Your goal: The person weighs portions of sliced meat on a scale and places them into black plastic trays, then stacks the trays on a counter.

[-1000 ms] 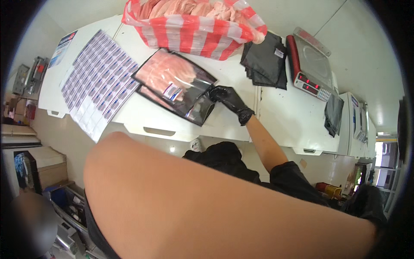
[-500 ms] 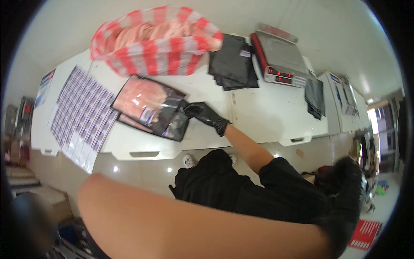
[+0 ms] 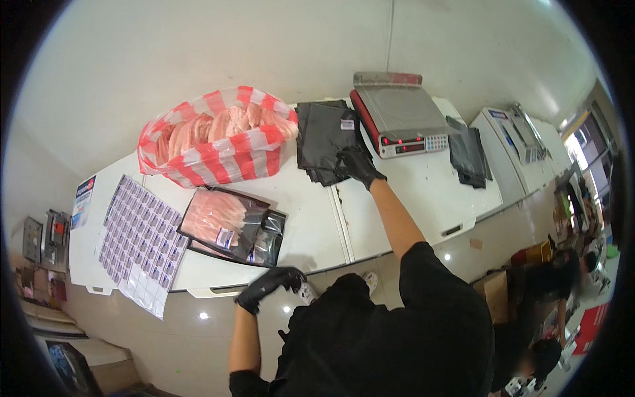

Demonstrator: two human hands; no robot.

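Note:
Black gloves cover both my hands. My right hand (image 3: pixel 360 165) reaches onto a stack of black plastic bags (image 3: pixel 322 140), fingers bent at its right edge; black on black makes the grip hard to see. Off the counter's front edge my left hand (image 3: pixel 268 288) hangs in the air, fingers loosely curved, holding nothing visible. Just beyond it lie overlapping black packs with clear fronts; the upper pack (image 3: pixel 215 218) shows pale pink meat slices and a small label. At the back left, more meat slices (image 3: pixel 221 126) fill a red-and-white checked bag (image 3: pixel 218 165).
Right of the bag stack stands a scale (image 3: pixel 403 119) with a lit red display. More black bags (image 3: pixel 469 155) lie beyond it. A sheet of labels (image 3: pixel 142 235) overhangs the white counter's (image 3: pixel 390 225) front edge at left. Another person (image 3: pixel 552 281) is at the lower right.
My right hand has gone from the meat packs to the black bag stack. My left arm, earlier blurred across the foreground, is now lowered at the counter's front. The view has shifted.

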